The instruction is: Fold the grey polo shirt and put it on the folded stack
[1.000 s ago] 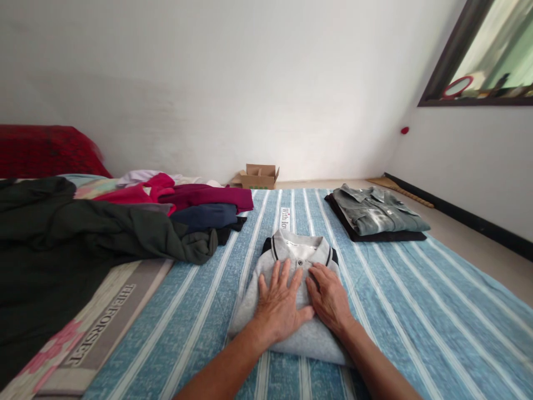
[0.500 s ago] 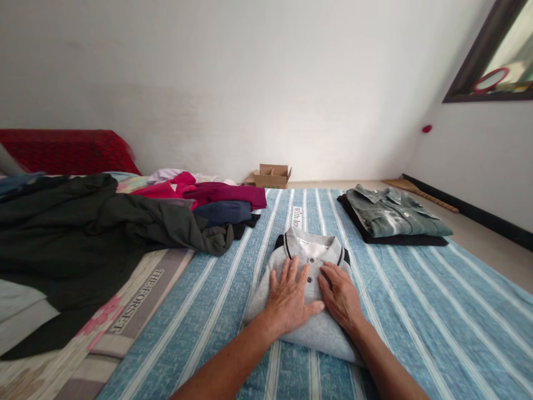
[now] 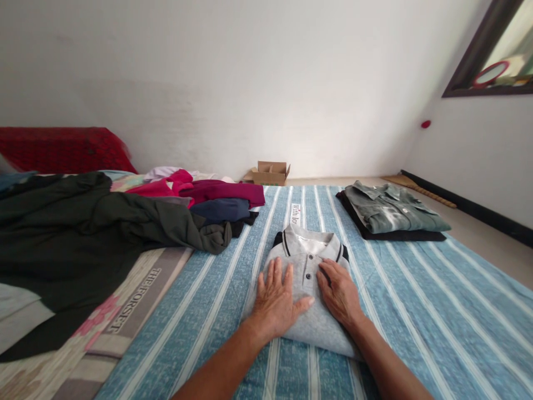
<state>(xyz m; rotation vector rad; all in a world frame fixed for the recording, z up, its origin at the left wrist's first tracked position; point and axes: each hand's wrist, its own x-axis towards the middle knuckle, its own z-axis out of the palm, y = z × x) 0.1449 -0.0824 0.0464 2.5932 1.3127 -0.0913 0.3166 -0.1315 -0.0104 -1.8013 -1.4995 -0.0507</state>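
Observation:
A folded grey polo shirt point(image 3: 306, 328) lies on the blue striped bedsheet point(image 3: 200, 311), its collar pointing away from me. Black piping edges the collar, and two dark buttons show on the placket. My left hand point(image 3: 275, 300) rests flat on the left half of the shirt, fingers stretched and thumb toward the middle. On the right half, just beside the placket, lies my right hand point(image 3: 339, 291), palm down with its fingers extended. Neither hand grasps the cloth.
Folded garments, a grey-green shirt point(image 3: 395, 208) over a black one point(image 3: 400, 236), sit at the back right. A loose heap with a dark green garment point(image 3: 83, 222) and a magenta one point(image 3: 233, 193) covers the left. Beyond the bed stands a cardboard box point(image 3: 271, 173).
My left hand has slid left across the shirt, away from the placket. My right hand stays in nearly the same place. The camera view has shifted slightly.

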